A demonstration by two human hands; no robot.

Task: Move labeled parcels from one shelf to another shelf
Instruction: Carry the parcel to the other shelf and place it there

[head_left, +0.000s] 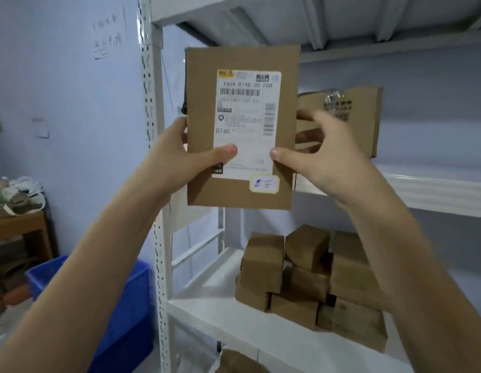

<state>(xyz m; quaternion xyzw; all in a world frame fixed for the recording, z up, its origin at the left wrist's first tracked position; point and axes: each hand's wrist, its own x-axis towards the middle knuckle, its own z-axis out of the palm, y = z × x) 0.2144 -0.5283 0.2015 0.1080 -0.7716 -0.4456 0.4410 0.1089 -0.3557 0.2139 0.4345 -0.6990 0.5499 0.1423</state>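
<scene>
The left hand (180,154) is clamped on the left edge of the parcel (242,127), thumb pressed flat on the lower part of the shipping label (247,125), fingers wrapped behind the cardboard. The right hand (314,160) grips the right edge in the same way: thumb tip on the label's lower right corner, fingers curled behind and blurred. The parcel is held upright in the air, label facing the camera, in front of the white metal shelf unit (153,157). A small yellow-edged sticker (264,184) sits below the label. Behind the right hand, a larger cardboard box (363,114) stands on the middle shelf (436,189). On the lower shelf (223,313), several small brown parcels (306,273) are stacked together. A blue bin (126,300) stands on the floor left of the unit.
</scene>
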